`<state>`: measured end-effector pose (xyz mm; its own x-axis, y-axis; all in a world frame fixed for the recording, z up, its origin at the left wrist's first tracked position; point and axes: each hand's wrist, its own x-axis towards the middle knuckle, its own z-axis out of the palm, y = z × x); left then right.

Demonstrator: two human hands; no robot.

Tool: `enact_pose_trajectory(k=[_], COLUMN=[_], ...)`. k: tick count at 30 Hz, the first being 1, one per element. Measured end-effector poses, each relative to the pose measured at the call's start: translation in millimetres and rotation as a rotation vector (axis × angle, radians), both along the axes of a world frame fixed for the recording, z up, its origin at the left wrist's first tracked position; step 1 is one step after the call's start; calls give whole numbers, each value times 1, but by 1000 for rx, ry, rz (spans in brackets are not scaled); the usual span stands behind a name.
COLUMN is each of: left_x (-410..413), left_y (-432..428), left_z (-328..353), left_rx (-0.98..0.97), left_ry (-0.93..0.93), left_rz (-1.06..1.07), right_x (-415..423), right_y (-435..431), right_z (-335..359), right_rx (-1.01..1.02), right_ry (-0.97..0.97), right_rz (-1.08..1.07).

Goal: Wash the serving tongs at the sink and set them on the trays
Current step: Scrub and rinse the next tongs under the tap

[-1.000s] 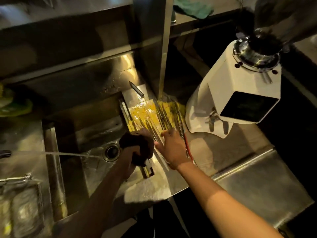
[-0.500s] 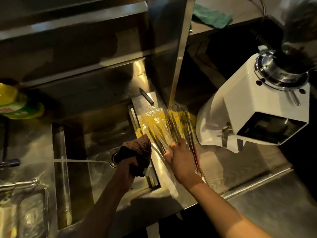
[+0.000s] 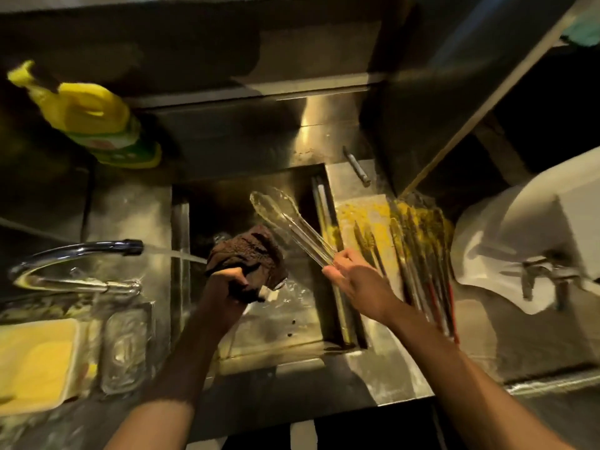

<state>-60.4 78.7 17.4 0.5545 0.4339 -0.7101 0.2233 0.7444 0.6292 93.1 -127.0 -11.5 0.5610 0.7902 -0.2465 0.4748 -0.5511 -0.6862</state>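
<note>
My right hand (image 3: pixel 358 280) grips a pair of steel serving tongs (image 3: pixel 285 225) by the handle end, its scoop tips pointing up-left over the sink (image 3: pixel 272 323). My left hand (image 3: pixel 227 284) is closed on a dark brown scrubbing cloth (image 3: pixel 250 254), held just left of the tongs, where the water stream (image 3: pixel 181 254) from the tap (image 3: pixel 84 251) reaches it. Several more tongs (image 3: pixel 418 254), some with red handles, lie side by side on the yellow-smeared counter right of the sink.
A yellow dish soap bottle (image 3: pixel 97 121) stands at the back left. A yellow tray (image 3: pixel 35 362) and a clear container (image 3: pixel 125 345) sit at the left of the sink. A white machine (image 3: pixel 526 241) stands at the right. A dark tool (image 3: pixel 357 165) lies behind the sink.
My right hand has lifted one pair of tongs from the pile and carried it left over the sink. The view has swung left, bringing the tap and soap bottle into sight.
</note>
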Motion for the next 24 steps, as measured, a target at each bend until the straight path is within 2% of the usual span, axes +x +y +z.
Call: enact_pose_trajectory(k=[2, 5, 7, 8, 10, 12, 13, 15, 19, 21, 24], left_x=[-25, -50, -59, -65, -73, -77, -76, -71, -63, -62, -55], left_y=[23, 48, 59, 66, 77, 83, 85, 87, 95, 93, 91], left_z=[-7, -19, -24, -27, -35, -40, -44, -46, -48, -46, -45], left_rx=[79, 25, -36, -86, -213, -262, -224, -175, 2, 108, 29], left_ry=[83, 164, 180, 146, -66, -251, -266, -199, 77, 123, 81], left_rz=[-24, 59, 181, 242, 303, 219, 167, 96, 35, 12, 94], right_x=[-10, -25, -34, -39, -46, -53, -57, -68, -61, -52, -57], right_y=[15, 39, 53, 60, 69, 79, 84, 94, 98, 96, 102], right_z=[-11, -18, -25, -30, -35, -37, -38, -42, -44, -44, -48], right_rx=[-22, -164, -216, -220, -205, -211, -211, -192, -223, -236, -220], right_ry=[33, 199, 194, 168, 137, 153, 184, 202, 34, -11, -66], right_rz=[67, 116, 137, 165, 196, 226, 227, 229, 325, 349, 366])
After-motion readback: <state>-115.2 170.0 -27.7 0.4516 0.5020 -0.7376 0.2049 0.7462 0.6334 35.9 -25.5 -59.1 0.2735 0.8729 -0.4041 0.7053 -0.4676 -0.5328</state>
